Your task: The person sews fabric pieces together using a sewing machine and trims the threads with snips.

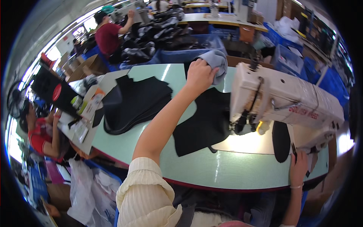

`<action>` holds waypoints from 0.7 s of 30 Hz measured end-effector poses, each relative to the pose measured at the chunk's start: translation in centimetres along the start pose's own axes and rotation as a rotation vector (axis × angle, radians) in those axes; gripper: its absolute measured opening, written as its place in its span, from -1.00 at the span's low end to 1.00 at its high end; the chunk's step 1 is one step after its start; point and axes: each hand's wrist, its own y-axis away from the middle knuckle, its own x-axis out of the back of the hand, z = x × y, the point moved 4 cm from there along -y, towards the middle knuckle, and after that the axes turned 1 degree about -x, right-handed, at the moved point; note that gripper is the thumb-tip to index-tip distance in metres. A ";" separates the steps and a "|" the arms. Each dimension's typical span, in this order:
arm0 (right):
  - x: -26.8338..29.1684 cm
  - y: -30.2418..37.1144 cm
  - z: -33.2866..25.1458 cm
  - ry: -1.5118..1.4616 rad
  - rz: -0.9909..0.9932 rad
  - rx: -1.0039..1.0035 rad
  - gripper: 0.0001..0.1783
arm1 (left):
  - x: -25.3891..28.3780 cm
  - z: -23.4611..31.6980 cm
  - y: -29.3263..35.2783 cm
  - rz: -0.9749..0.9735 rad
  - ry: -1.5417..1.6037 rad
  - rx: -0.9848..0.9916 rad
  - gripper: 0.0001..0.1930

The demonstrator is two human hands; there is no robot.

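My left hand reaches to the far side of the pale green table, its fingers closed on a bunched grey-blue cloth. Below it, a cut black fabric piece lies flat, its right edge at the needle area of a white sewing machine. By the table's right end, my right hand is closed around a slim dark item whose kind I cannot make out. Just left of that hand lies a black oval piece. A stack of black cut pieces rests left of my left forearm.
Behind the table stands a blue bin beside a heap of dark shiny material. A person in a dark red shirt works there. Another person in red sits at the left. Plastic bags hang low at the left.
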 end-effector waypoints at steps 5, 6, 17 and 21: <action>2.7 0.2 -3.8 0.071 0.243 0.276 -0.67 | 11.3 -3.3 8.7 0.081 1.080 0.896 -0.67; 3.6 0.1 -5.4 0.078 0.226 0.285 -0.67 | 13.3 -2.5 11.1 0.097 1.233 0.931 -0.69; 6.9 -2.4 -33.4 -0.572 -0.200 1.148 -0.24 | 18.8 7.0 25.4 0.018 1.921 1.190 -0.44; 5.8 -2.6 -36.4 -0.734 -0.239 1.312 -0.40 | 18.6 6.9 28.2 0.027 2.016 1.193 -0.37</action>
